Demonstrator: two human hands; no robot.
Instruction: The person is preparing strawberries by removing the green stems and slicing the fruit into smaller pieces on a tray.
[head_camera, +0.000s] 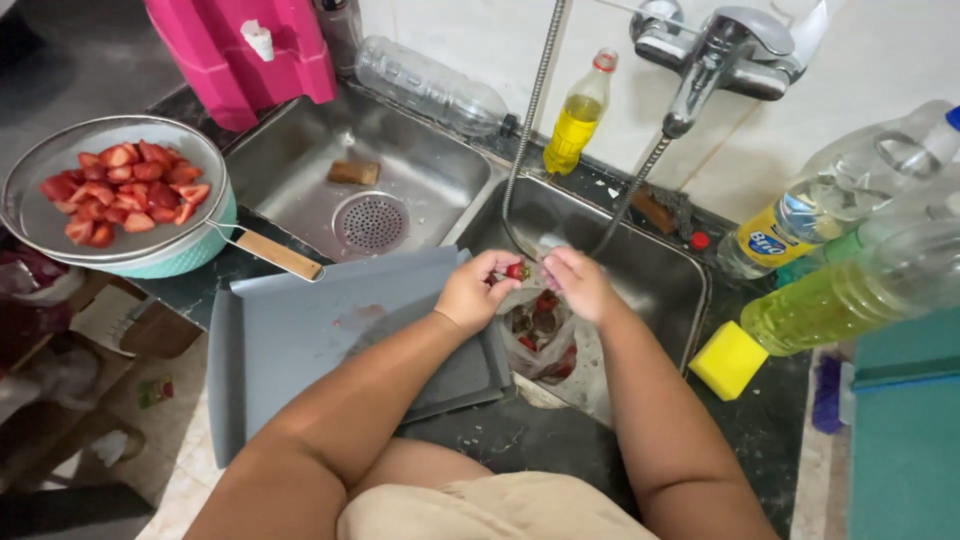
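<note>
My left hand (472, 290) and my right hand (578, 283) meet over the right sink basin (660, 270), both pinching a small red strawberry (516, 270) between the fingertips. Directly below them a clear plastic bag (540, 340) holds several whole strawberries. At the far left a metal sieve (30, 215) with a wooden handle rests on a teal bowl (190, 250) and carries several cut strawberry pieces (120, 190). A grey cutting board (300, 340) lies under my left forearm, half over the counter edge.
The left sink basin (300, 160) has a round drain strainer and a brown sponge (354, 172). A tap (720, 50) with a metal hose hangs above. Plastic bottles stand behind and at right, a yellow sponge (727, 360) on the dark counter, a pink container (240, 50) at back left.
</note>
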